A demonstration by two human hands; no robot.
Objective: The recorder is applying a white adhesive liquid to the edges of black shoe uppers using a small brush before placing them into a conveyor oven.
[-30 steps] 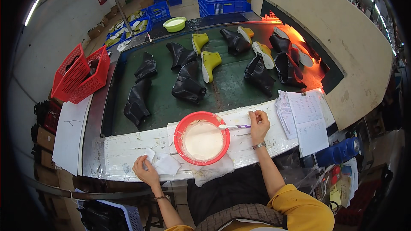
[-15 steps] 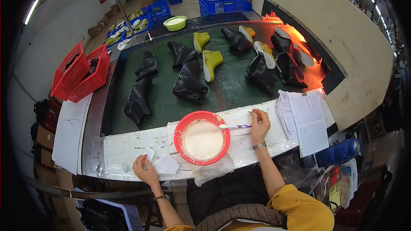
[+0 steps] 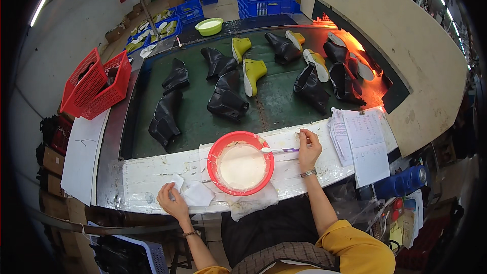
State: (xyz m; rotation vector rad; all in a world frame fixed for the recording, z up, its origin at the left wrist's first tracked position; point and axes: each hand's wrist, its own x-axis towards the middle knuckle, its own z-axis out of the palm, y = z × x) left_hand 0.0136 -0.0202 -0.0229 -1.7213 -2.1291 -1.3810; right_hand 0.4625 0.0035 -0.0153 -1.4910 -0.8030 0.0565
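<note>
A red bowl (image 3: 212, 168) of thick cream-coloured liquid stands on the white ledge before me. A toothbrush (image 3: 280, 150) with a white and purple handle lies across its right rim, head over the bowl. My right hand (image 3: 309, 150) is closed, fingers curled around the far end of that handle. To the left of the bowl, my left hand (image 3: 172, 202) has its fingers bent against a white cloth (image 3: 198, 194), pinching its corner. Beyond the ledge, several black boot uppers (image 3: 227, 96) and yellow boot forms with pale soles (image 3: 252, 76) lie on a green belt (image 3: 198, 127).
An orange-glowing heater opening (image 3: 373, 89) is at the belt's right end, beside a beige panel. Written sheets (image 3: 368, 144) and a blue bottle (image 3: 401, 181) are at right. Red baskets (image 3: 104, 91) stand at left; a green bowl (image 3: 209, 27) and blue crates (image 3: 266, 1) are at the back.
The whole view has shifted slightly. Both hands, the toothbrush, the cloth and the boots keep the same arrangement.
</note>
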